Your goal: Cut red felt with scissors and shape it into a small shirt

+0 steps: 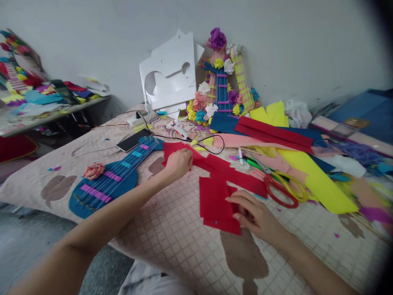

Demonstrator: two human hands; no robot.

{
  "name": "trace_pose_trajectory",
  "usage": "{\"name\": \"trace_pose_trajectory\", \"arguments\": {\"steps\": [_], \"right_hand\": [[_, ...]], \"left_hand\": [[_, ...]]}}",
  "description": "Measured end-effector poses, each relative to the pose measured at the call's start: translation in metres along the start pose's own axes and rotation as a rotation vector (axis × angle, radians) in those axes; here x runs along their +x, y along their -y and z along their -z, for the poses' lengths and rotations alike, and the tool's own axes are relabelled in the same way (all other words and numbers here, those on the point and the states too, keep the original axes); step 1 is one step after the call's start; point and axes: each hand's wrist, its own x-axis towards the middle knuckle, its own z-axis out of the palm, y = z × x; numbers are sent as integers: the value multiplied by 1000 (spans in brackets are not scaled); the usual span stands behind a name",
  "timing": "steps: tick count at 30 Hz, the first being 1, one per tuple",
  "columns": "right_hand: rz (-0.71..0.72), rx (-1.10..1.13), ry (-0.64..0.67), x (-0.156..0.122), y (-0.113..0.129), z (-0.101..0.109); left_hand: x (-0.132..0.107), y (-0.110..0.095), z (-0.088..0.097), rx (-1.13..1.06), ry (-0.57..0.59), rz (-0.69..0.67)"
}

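My left hand is closed in a pinch on the far corner of a strip of red felt that lies across the table. My right hand rests with fingers closed on the near edge of a folded red felt piece, pressing it down on the checked tablecloth. The two red pieces overlap between my hands.
A blue felt guitar with a pink rose lies at left, a phone beyond it. Red and yellow scissors, yellow, red and pink felt sheets, a glue gun, a white cut-out board and flowered guitars stand behind.
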Motion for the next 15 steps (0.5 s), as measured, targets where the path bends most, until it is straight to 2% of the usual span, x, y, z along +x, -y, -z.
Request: {"name": "trace_pose_trajectory", "arguments": {"steps": [3,6,8,10,12,15], "right_hand": [[-57,88,-113,-1,0,-2],[-74,116,-235,-1,-1,-3],[-54,66,-211,0,-1,-1],[-2,-16,-121,1,-1,0],[45,-85,-46,1,-2,0],[60,-121,-25,1,-4,-2]], "left_hand": [[-13,-10,16,-113,-96,-114],[-45,-37,17,-173,-28,-352],[-69,-57,10,-162,26,-478],[-83,-68,2,-190,87,-551],[-84,-66,0,-251,104,-520],[-63,-39,6,-174,39,-324]]}}
